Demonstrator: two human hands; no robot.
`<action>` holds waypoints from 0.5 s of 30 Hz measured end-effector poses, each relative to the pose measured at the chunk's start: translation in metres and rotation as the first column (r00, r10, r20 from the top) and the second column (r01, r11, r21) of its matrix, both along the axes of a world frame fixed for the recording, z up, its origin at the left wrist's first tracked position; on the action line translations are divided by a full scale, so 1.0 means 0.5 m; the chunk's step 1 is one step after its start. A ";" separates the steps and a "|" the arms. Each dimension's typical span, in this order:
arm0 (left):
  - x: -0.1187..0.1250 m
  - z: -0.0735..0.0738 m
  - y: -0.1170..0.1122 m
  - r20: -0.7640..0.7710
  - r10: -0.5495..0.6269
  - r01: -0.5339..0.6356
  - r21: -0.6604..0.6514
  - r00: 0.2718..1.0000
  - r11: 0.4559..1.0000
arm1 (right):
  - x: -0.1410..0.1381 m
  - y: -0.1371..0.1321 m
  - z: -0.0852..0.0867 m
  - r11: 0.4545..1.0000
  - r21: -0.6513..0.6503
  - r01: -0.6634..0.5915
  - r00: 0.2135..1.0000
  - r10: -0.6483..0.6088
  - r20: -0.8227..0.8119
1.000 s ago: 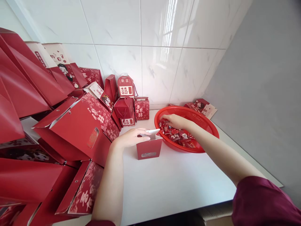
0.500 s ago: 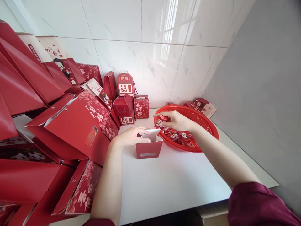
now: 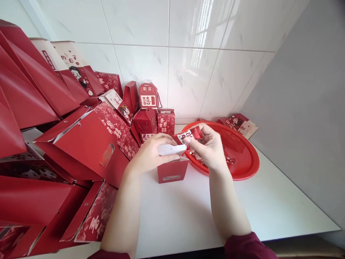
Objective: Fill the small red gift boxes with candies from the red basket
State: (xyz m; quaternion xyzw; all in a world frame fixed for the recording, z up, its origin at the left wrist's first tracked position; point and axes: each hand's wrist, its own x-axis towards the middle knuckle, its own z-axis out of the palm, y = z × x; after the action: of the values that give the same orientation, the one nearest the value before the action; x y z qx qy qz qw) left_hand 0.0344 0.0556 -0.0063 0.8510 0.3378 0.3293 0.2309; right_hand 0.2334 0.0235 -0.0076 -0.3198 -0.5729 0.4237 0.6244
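Observation:
A small red paper gift box (image 3: 172,172) stands upright on the white table with its top open and a white inner flap showing. My left hand (image 3: 151,153) grips that flap between thumb and fingers. In my right hand (image 3: 211,147), a red-wrapped candy (image 3: 188,136) with a white label is pinched just above the box's right side. Whether more candies are in that hand is hidden by the fingers. Right behind the hand sits a red plastic basket (image 3: 249,158) with wrapped candies in it, partly covered by my hand.
A large heap of red gift boxes (image 3: 81,144) fills the left side. Several finished-looking boxes with cords (image 3: 148,95) are stacked against the tiled wall (image 3: 140,61). Flat printed packets (image 3: 238,126) lie behind the basket. A grey wall (image 3: 304,108) bounds the right side.
My right hand has moved from over the basket to the box's opening, bringing the candy along. My left hand has closed further over the box's flap.

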 end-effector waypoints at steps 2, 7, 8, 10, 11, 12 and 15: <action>0.006 0.013 -0.009 0.085 -0.001 -0.001 0.032 0.996 0.999 | -0.017 0.001 -0.003 0.997 -0.027 -0.070 0.998 0.070 -0.002; 0.012 0.013 -0.017 0.257 -0.005 0.023 -0.068 0.966 0.997 | -0.041 0.003 -0.008 0.971 -0.064 -0.231 0.973 0.232 0.001; 0.012 0.010 -0.017 0.281 -0.009 0.043 -0.115 0.960 0.992 | -0.041 0.004 -0.009 0.971 -0.067 -0.228 0.973 0.229 0.010; 0.012 0.005 -0.017 0.347 -0.006 0.081 -0.200 0.938 0.977 | -0.038 0.008 -0.011 0.974 -0.070 -0.214 0.976 0.216 0.031; 0.013 0.004 -0.017 0.382 -0.003 0.098 -0.229 0.924 0.968 | -0.036 0.010 -0.012 0.975 -0.070 -0.209 0.976 0.212 0.040; 0.013 0.003 -0.017 0.412 -0.004 0.117 -0.249 0.911 0.961 | -0.035 0.012 -0.013 0.976 -0.071 -0.205 0.977 0.209 0.049; 0.016 0.005 -0.017 0.462 -0.036 0.184 -0.280 0.886 0.942 | -0.035 0.013 -0.016 0.971 -0.088 -0.221 0.971 0.227 0.073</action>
State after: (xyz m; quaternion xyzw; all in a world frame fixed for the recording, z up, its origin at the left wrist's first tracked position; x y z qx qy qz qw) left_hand 0.0426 0.0471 -0.0036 0.7212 0.2740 0.4452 0.4545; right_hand 0.2159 0.0299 -0.0157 -0.2949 -0.6134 0.5003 0.5352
